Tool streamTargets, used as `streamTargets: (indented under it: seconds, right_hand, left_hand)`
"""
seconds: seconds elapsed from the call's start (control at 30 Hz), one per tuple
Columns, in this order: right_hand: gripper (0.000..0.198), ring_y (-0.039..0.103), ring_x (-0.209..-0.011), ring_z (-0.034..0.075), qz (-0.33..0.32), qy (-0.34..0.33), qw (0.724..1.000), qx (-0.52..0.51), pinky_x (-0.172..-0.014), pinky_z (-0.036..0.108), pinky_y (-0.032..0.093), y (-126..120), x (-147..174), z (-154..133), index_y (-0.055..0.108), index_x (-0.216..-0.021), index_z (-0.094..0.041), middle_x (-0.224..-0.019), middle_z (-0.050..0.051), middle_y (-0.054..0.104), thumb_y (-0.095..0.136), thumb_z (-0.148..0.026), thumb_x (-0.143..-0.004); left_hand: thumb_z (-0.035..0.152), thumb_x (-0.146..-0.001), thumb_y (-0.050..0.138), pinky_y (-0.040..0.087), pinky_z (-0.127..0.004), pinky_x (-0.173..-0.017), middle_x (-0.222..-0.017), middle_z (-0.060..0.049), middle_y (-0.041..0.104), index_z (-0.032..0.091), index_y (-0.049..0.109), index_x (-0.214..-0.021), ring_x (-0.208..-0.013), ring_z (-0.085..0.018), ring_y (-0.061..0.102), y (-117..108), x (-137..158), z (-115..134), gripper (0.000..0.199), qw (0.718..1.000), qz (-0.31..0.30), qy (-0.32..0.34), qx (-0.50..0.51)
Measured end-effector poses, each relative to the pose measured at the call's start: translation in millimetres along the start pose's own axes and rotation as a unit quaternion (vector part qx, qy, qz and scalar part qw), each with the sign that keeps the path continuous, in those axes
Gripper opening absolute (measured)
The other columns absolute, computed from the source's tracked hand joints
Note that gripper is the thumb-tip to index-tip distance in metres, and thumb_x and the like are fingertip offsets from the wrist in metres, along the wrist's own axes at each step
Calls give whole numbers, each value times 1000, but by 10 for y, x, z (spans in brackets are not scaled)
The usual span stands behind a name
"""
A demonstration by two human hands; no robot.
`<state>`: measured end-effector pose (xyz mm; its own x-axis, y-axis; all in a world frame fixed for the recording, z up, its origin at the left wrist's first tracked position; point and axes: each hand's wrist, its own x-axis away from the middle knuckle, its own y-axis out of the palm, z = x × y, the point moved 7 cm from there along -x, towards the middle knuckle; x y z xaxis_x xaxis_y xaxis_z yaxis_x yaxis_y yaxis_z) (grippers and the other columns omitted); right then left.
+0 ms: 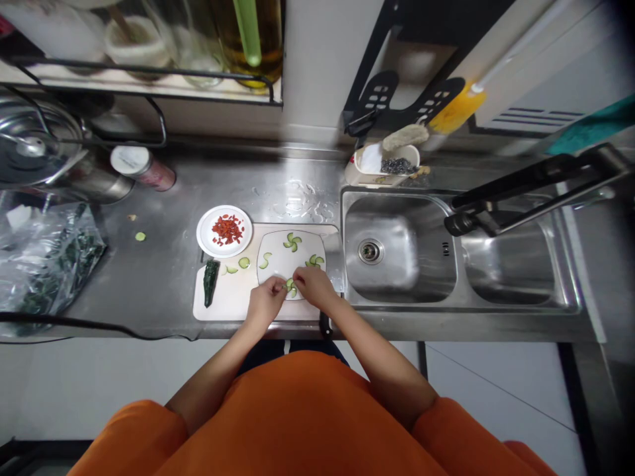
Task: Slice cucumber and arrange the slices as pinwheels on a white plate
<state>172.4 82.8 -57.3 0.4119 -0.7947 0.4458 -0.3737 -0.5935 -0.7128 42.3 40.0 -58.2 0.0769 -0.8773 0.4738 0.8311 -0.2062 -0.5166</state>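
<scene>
One square plate (286,266) bears four groups of cucumber slices (292,242). At the lowest group, the left hand (266,301) and the right hand (312,285) have their fingers nearly closed; I cannot tell if they grip any slice. One cucumber piece (211,283) lies leftward.

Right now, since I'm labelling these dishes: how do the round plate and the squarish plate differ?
The round plate is circular; the squarish plate has rounded corners. The round plate holds scattered red pieces; the squarish plate carries green slices, some set in pinwheels. The left hand and right hand are at the squarish plate; neither touches the round plate. Both plates are white.
</scene>
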Motion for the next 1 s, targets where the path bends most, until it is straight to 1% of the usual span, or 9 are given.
streamTargets:
  seconds: [0.1, 0.23, 0.43, 0.63, 0.8, 0.9, 1.0]
  right_hand:
    - [15, 53, -74, 16, 3, -1, 1000, 3, -65, 26, 31, 2, -3, -3, 63, -80, -17, -78, 4, 64, 48, -17, -84]
    - [14, 53, -73, 16, 1, -1, 1000, 10, -64, 26, 31, 11, -2, -8, 62, -80, -17, -78, 5, 64, 49, -17, -85]
    - [15, 53, -75, 16, -3, -3, 999, 38, -65, 26, 31, 31, -9, -14, 62, -81, -18, -80, 5, 64, 48, -18, -86]
    - [17, 52, -77, 17, -7, -8, 998, 67, -66, 27, 32, 64, 0, -15, 62, -83, -18, -83, 6, 63, 45, -19, -88]
    - [18, 51, -80, 18, 0, -9, 996, 90, -64, 28, 31, 87, 25, -15, 61, -87, -18, -87, 7, 62, 44, -21, -90]
    - [18, 50, -80, 19, 4, -10, 995, 98, -64, 28, 31, 103, 38, -17, 61, -88, -18, -88, 7, 61, 43, -21, -91]
    - [18, 49, -82, 19, 16, -15, 995, 101, -66, 29, 32, 116, 47, -13, 62, -88, -18, -89, 8, 59, 44, -20, -90]
  left_hand:
    - [28, -75, 56, 43, -23, -67, -70, 2, 66, 21, 64, -81, -66, -13, 59, 1, 12, 19, 12, 1000, -8, -5, 5]
    - [27, -75, 57, 44, -24, -68, -72, 2, 67, 22, 64, -81, -69, -14, 60, 9, 18, 19, 11, 1000, -16, -6, 11]
    - [25, -76, 57, 42, -24, -68, -73, 1, 67, 22, 65, -82, -68, -14, 60, 20, 17, 18, 11, 1000, -22, 5, -20]
    - [22, -77, 54, 40, -24, -67, -72, 0, 64, 20, 64, -80, -67, -14, 57, 51, 14, 60, 10, 997, -23, 41, -60]
    - [22, -78, 54, 41, -26, -71, -75, -3, 61, 18, 62, -80, -72, -16, 55, 68, 2, 55, 9, 992, -6, 88, -94]
    - [22, -78, 55, 41, -29, -75, -80, -5, 60, 18, 62, -85, -76, -17, 55, 60, -2, 37, 11, 989, 7, 101, -112]
    - [22, -79, 55, 42, -29, -76, -81, -5, 58, 18, 63, -85, -77, -17, 55, 55, 2, 37, 10, 987, 9, 104, -123]
